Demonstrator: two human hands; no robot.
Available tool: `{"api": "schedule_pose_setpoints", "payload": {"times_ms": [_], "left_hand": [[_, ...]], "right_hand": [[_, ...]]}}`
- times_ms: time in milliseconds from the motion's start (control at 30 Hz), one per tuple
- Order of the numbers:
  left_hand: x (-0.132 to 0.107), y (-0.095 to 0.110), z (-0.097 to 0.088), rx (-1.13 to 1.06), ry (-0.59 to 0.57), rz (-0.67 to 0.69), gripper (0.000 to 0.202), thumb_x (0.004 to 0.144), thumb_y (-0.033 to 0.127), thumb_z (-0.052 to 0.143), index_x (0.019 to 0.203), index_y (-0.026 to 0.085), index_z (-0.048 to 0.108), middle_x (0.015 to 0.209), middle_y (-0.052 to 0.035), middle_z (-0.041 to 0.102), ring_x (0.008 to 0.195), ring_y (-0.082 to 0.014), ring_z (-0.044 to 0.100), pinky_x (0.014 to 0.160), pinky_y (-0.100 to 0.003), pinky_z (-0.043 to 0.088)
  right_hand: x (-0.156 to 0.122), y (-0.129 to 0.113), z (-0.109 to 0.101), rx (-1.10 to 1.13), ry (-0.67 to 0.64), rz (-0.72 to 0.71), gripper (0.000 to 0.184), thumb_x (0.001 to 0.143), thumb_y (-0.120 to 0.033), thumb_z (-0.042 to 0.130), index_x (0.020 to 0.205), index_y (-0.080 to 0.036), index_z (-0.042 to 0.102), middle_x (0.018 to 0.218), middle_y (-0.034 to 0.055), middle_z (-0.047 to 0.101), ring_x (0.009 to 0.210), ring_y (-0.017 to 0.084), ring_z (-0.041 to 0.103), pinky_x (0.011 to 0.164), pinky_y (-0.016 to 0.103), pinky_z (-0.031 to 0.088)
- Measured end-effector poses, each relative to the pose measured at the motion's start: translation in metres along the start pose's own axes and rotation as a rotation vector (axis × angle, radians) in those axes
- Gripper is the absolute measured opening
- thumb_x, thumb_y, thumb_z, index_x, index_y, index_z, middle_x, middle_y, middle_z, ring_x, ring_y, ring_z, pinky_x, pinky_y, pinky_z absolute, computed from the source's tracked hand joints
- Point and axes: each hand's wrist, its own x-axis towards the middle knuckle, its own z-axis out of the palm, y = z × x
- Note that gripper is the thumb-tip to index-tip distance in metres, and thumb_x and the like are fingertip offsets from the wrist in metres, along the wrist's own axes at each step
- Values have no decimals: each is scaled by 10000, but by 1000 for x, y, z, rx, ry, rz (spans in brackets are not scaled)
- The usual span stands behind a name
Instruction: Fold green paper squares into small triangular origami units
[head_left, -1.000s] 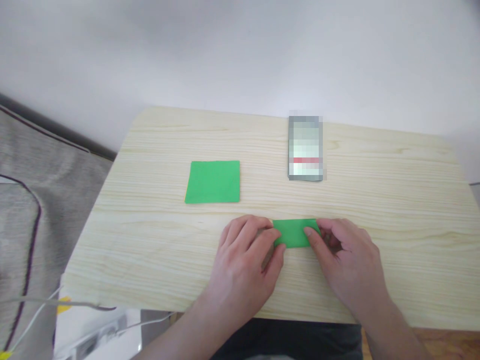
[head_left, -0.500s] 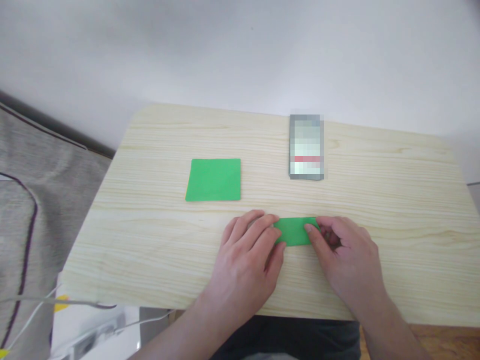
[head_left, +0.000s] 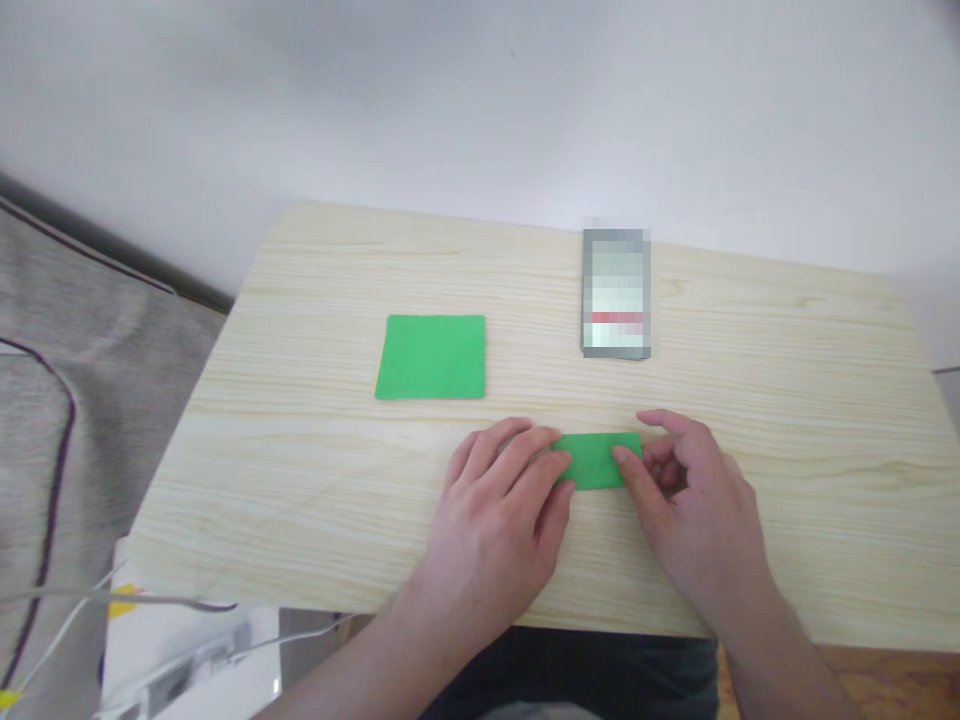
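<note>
Grey cloth (head_left: 142, 350) and a dark cord (head_left: 61, 480) border the pale table (head_left: 262, 480) at far left, and on it a green sheet (head_left: 431, 357) lies flat, near my left hand (head_left: 499, 510) but not touching it. That hand has its fingertips over the left end of a green strip (head_left: 596, 462), thumb at the near edge, in a narrow hold on the paper. The strip lies on the table between my two hands, its long sides running left to right; whether it is layered, I cannot tell. A drag of these fingertips could skew it, and uneven pressure could set a crooked crease. Beyond it a phone (head_left: 616, 290), its screen blurred, lies by the table's far edge, well apart from both hands. At right, my right hand (head_left: 705, 510) plants its thumb on the strip near the end, forefinger held out past the far corner, other fingers curled at the edge; whether they pinch from beneath, I cannot tell. With no forefinger on that corner, it could spring up if the thumb eases, and a leftward shove could buckle the paper.
</note>
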Motion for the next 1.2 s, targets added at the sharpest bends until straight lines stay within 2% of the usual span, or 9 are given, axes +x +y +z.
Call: {"api": "schedule_pose_setpoints", "payload": {"times_ms": [300,400,567,667,767,900,1200], "left_hand": [[1,0,0,-21,3,-8,200,944,218,644,1128,260,713,1289,-17,707,1294,-258,551,1121,-457,429],[1,0,0,-31,6,-8,176,947,220,641,1103,251,715,1287,-23,707,1293,-259,548,1123,-462,424],[1,0,2,-36,23,-1,165,942,213,639,1084,242,718,1270,-33,711,1276,-259,553,1122,-465,424],[1,-1,3,-34,34,6,159,941,222,643,1079,240,719,1262,-35,711,1271,-259,553,1122,-464,425],[1,-1,3,-28,35,14,158,945,231,639,1081,242,719,1262,-27,707,1273,-253,550,1127,-459,423],[1,-1,3,-14,37,16,152,949,236,634,1074,237,722,1258,-38,706,1268,-255,552,1126,-463,425],[0,0,4,11,42,34,155,950,235,631,1075,235,724,1242,-52,709,1251,-264,565,1106,-472,437]], "right_hand": [[-2,5,2,4,16,-52,373,934,-410,685,1260,-252,594,817,-17,646,685,176,580,736,367,468],[-3,8,1,24,53,-42,375,932,-390,693,1267,-255,593,862,-10,637,695,170,572,734,364,480],[-10,0,1,76,146,-81,264,945,-332,672,1193,-248,635,954,26,607,763,178,582,733,356,508],[-19,-10,8,31,217,-107,319,913,-370,713,1192,-235,638,1029,70,616,917,240,608,828,421,511],[-26,-19,17,-50,243,-124,461,873,-439,750,1255,-217,619,1150,126,627,1098,320,584,937,505,482],[-28,-20,23,-99,279,-139,590,872,-487,741,1356,-206,553,1324,165,595,1210,356,541,1002,545,437],[-29,1,15,-111,270,-105,517,915,-499,680,1364,-269,565,1350,120,615,1230,338,534,1021,519,402]]}}
